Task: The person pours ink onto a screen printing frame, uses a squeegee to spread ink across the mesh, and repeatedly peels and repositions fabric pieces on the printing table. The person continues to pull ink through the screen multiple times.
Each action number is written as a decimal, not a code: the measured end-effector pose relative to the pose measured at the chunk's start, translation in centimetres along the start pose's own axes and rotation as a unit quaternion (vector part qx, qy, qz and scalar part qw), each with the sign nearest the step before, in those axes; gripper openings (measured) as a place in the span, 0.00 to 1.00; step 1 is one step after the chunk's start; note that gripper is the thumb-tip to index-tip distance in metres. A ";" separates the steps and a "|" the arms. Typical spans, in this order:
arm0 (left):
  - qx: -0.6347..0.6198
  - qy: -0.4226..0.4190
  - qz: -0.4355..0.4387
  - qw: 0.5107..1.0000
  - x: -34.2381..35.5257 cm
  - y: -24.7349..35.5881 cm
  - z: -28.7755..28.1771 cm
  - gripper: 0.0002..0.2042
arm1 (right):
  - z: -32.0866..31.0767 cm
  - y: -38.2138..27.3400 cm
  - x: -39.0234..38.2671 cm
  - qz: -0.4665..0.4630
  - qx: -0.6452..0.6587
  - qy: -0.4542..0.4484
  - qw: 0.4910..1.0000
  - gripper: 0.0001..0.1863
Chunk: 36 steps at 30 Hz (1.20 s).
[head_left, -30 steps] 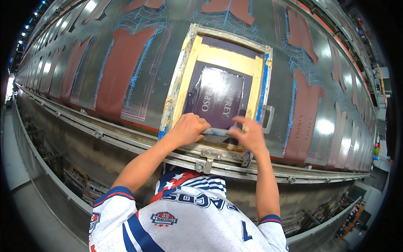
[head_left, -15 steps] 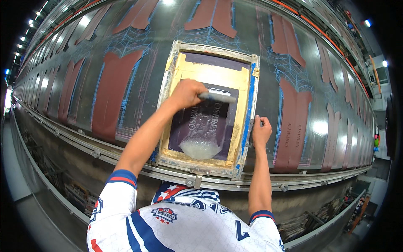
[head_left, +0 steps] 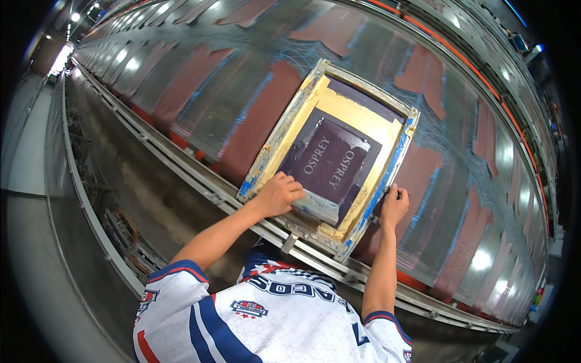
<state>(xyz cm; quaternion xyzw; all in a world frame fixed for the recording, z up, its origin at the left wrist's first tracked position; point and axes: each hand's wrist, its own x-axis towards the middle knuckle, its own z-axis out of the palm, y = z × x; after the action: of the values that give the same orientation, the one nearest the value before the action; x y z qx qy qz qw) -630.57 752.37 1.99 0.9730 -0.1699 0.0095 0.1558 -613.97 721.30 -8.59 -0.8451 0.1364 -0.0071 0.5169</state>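
A screen-printing frame (head_left: 372,88) with worn, taped edges lies across a long table. Inside its yellow tape border is a dark purple mesh (head_left: 331,130) with pale lettering and a wet sheen. My left hand (head_left: 279,195) is closed round a greyish squeegee (head_left: 318,207), which rests at the near end of the mesh, tilted. My right hand (head_left: 394,207) is closed at the frame's right side, fingertips pinched at its outer edge; what lies between them is hidden.
Brown cut panels (head_left: 266,115) lie in rows along the grey table (head_left: 206,118), among blue and pink marking lines. A metal rail (head_left: 209,196) with clamps runs along the near edge. To the left stretches a walkway (head_left: 27,145).
My left hand has brought the squeegee from the far part of the mesh to its near end. The clear, bubbly pool on the mesh no longer shows. The whole view has turned.
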 end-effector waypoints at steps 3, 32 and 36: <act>-0.071 -0.007 -0.006 0.997 -3.4 -5.5 -2.6 0.27 | 3.5 -4.4 -3.7 -0.053 -0.089 0.013 0.995 0.16; -0.065 -0.006 0.086 0.994 9.2 -26.7 -4.3 0.14 | 16.8 -17.9 -4.3 -0.294 -0.122 -0.181 0.931 0.20; -0.068 -0.004 0.058 0.996 11.3 -27.3 -4.3 0.12 | 21.3 -21.3 -2.0 -0.337 -0.340 -0.277 0.833 0.18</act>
<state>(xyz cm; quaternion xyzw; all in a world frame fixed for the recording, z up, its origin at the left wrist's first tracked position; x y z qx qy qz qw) -610.62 774.41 -1.30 0.9487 -0.2273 0.0031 0.2196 -607.93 749.49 0.38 -0.9279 -0.3116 0.1005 0.1786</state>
